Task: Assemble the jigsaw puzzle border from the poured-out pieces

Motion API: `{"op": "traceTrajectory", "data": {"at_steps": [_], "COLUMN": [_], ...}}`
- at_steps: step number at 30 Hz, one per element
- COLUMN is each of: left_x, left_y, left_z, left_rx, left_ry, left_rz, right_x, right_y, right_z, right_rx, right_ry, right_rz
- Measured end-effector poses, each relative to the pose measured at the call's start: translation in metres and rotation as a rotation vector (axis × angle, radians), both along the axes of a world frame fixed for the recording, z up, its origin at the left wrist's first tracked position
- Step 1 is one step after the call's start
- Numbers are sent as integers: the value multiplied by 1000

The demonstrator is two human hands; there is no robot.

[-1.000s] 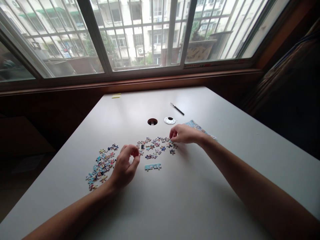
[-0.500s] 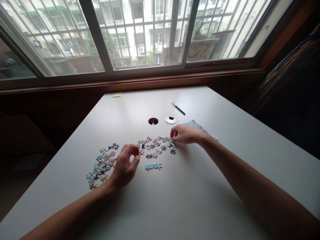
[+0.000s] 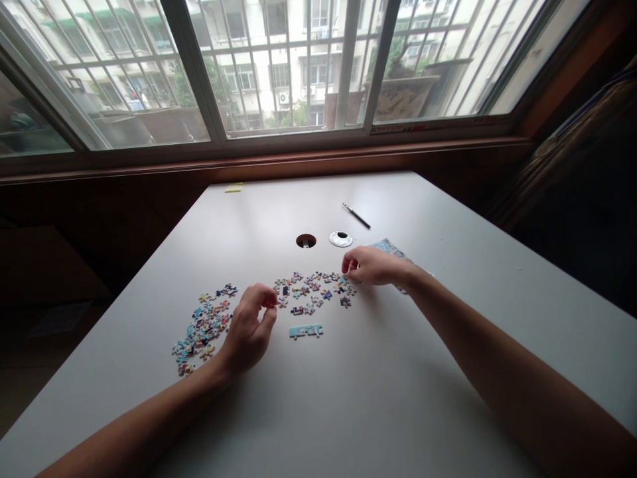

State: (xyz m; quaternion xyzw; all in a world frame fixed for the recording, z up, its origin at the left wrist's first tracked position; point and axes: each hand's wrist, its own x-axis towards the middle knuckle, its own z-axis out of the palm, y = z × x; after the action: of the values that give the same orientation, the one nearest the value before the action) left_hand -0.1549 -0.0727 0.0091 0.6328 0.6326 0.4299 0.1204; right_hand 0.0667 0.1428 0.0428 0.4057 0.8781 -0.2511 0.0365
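Small colourful jigsaw pieces lie on a white table. One heap of pieces is at the left, a looser spread of pieces in the middle. A short joined strip of light blue pieces lies nearer me. My left hand rests between the heap and the spread, fingers curled, thumb and fingertips pinched on something I cannot make out. My right hand hovers at the right end of the spread, fingers bent down and pinched at a piece there. A printed sheet shows partly behind that hand.
Farther back on the table are a round cable hole, its white cover ring, a dark pen and a yellow note. A barred window runs along the wall beyond. A dark chair or cloth stands at the right.
My left hand's fingers have closed a little tighter toward the thumb. My right hand has shifted slightly right along the spread. The view has drifted a bit.
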Motion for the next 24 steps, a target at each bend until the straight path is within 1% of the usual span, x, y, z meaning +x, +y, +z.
{"op": "traceTrajectory", "data": {"at_steps": [8,13,17,21,24], "left_x": [-2,-2,-3,-5,-5], "left_y": [-1,-1,-1,-1,-1], "left_z": [-1,-2,-4,-8,-10], "left_rx": [0,-21,-32,9,58], "left_ry": [-82,-93,-108,-149,-158], "left_rz": [2,5,9,17,71], "right_x": [2,5,10,13,14], "right_y": [1,6,10,11,11], "right_z": [1,0,3,6,7], "right_rx": [-26,-31,-27,-14,-9], "right_ry": [3,-2,-36,-41,-40], "right_rz": [-22,-36,-22,-22,-21]}}
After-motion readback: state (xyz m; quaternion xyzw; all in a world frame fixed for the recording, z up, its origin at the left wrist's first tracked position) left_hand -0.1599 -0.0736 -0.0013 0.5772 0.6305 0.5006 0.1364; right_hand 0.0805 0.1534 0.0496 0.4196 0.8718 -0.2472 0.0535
